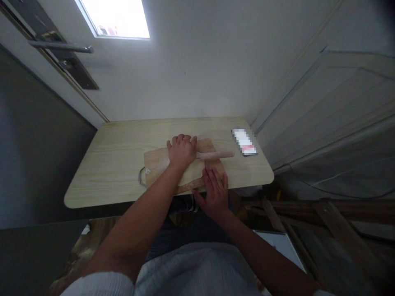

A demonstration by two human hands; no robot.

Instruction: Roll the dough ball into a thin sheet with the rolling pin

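Forearms: 2, both reaching forward over the near edge of the tabletop [101, 181]; left one crosses the board.
Right hand [215, 195]: 1, palm down, open, fingers extended and close together, thumb out to the left; rests at the board's near right part, grips nothing visible.
Board [156, 164]: 1, wooden, lying flat, metal loop [141, 176] at left end, white smudge [148, 171] nearby.
Pale sheet [193, 170]: 1, flat on the board, between left forearm and right hand.
Left hand [181, 152]: 1, back up, fingers pointing forward, over the pin's left part; finger closure hidden, can't tell.
Rolling pin [217, 155]: 1, crosswise over the board, right end past its edge.
Phone [244, 142]: 1, flat, right of pin.
Door [200, 82]: 1, behind; 1 lever [61, 46], 1 bright pane [119, 18].
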